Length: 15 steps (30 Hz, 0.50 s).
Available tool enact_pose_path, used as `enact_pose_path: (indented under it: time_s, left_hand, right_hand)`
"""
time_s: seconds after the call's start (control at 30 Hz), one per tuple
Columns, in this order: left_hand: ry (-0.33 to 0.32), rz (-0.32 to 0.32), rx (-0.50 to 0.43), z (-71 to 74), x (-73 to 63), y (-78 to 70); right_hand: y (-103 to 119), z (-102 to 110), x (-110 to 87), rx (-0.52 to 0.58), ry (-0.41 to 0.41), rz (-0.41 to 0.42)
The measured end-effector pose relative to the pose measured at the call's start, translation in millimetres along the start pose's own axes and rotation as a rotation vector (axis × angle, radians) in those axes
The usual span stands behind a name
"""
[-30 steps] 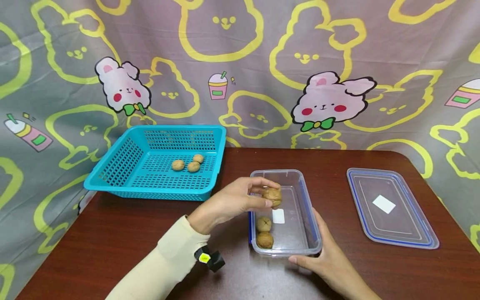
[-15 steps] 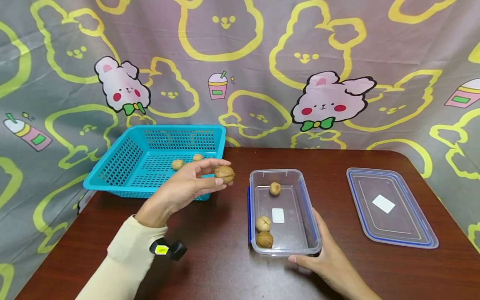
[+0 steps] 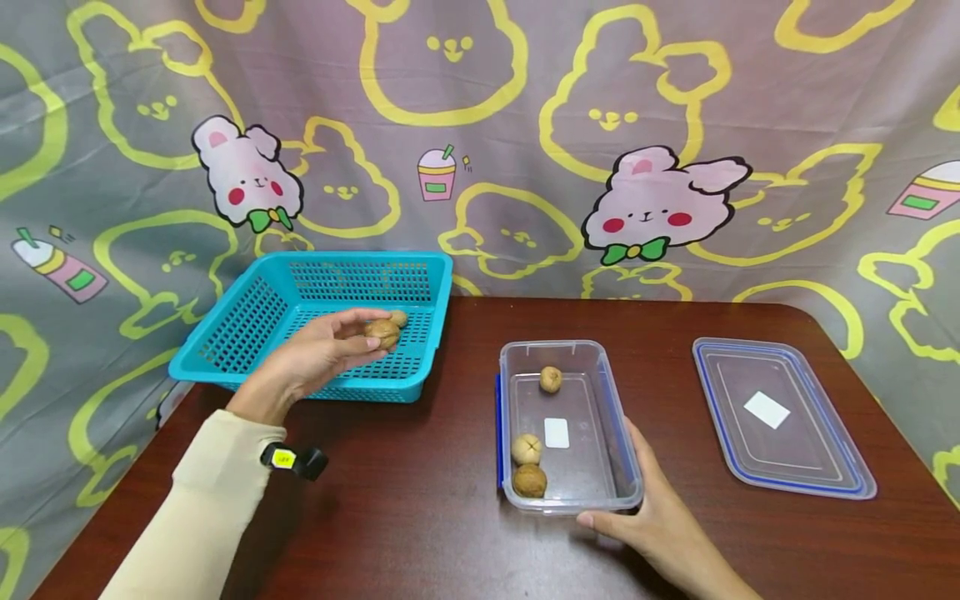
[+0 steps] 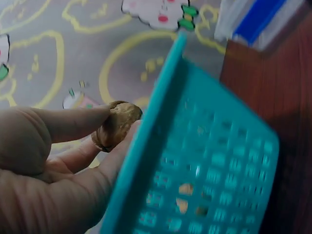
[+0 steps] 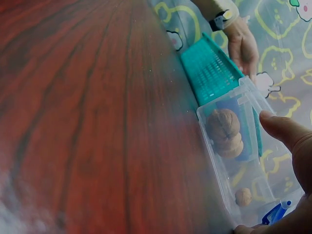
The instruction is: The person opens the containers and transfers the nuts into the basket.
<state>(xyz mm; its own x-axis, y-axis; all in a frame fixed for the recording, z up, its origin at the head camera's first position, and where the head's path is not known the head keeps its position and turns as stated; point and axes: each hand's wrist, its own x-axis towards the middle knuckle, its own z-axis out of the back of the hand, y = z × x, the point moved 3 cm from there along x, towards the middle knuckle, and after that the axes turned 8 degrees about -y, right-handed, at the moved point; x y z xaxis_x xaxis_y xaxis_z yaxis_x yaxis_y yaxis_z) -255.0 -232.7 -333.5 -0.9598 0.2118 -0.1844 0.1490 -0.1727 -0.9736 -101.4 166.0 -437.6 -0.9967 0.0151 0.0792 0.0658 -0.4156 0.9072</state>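
Note:
My left hand (image 3: 311, 358) pinches a brown walnut (image 3: 382, 334) between thumb and fingers, over the turquoise mesh basket (image 3: 420, 387). The left wrist view has this walnut (image 4: 117, 126) at the fingertips, beside the basket's rim (image 4: 158, 105). A paler walnut (image 3: 399, 318) shows in the basket just behind the held one; the hand covers others there. My right hand (image 3: 663, 512) grips the near right corner of a clear plastic container (image 3: 573, 505), thumb at its front. Inside lie a walnut (image 3: 551, 380) toward the far end and two more (image 3: 528, 465) at the near left corner.
A clear lid (image 3: 791, 454) with a blue seal and a white label lies on the dark wooden table (image 3: 420, 517), right of the container. Behind the table hangs a patterned curtain (image 3: 510, 100). Wooden tabletop separates basket and container.
My left hand has carried the walnut left, from above the container to over the basket. The walnut inside the container's far end came into sight. My right hand keeps its grip on the container.

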Motion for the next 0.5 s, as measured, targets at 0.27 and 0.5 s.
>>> enact_pose_path:
  time_s: [0.27,0.5]
  left_hand:
    - [0.032,0.096,0.104,21.9,20.9,8.2]
    - [0.088,0.148,0.132,35.6,34.9,14.9]
  right_hand:
    - [1,0,1.5,-0.022,0.014,-0.019]
    - [1,0,1.0,-0.007,0.005,0.007]
